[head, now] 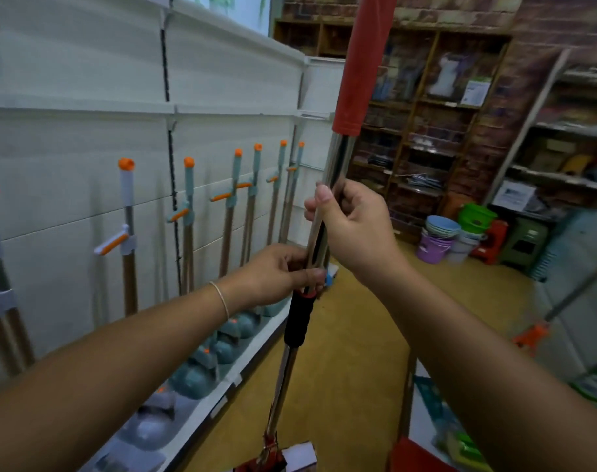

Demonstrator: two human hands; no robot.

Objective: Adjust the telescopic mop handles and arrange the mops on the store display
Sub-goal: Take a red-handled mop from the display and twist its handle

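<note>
Mop handle (327, 195) stands near upright at centre of view, held in front of the person above the aisle floor (341, 335). Upper end carries a red sleeve (361, 63); below it the tube is bare chrome, then a black grip collar (300, 318) with a red ring at its top, then a thinner chrome section running down to a red fitting at the bottom edge.

Right hand (355, 226) grips the chrome tube partway up — fingers curled round it, thumb lying along the tube and pointing up. Left hand (280, 274) holds the tube lower down, just above the black collar, fingers and thumb closed on it. A thin band sits on the left wrist.

Display wall (85, 131) to the left: white panels with a row of mops (128, 233) standing against it, orange-capped handles up, grey-blue heads on the base shelf (242, 366). None touches the held handle.

Background right — wooden shelving (426, 131) against brick, stock blurred. Stacked plastic buckets (440, 240) on the floor below it. Another mop with orange fittings (562, 301) leans at the right edge.
</note>
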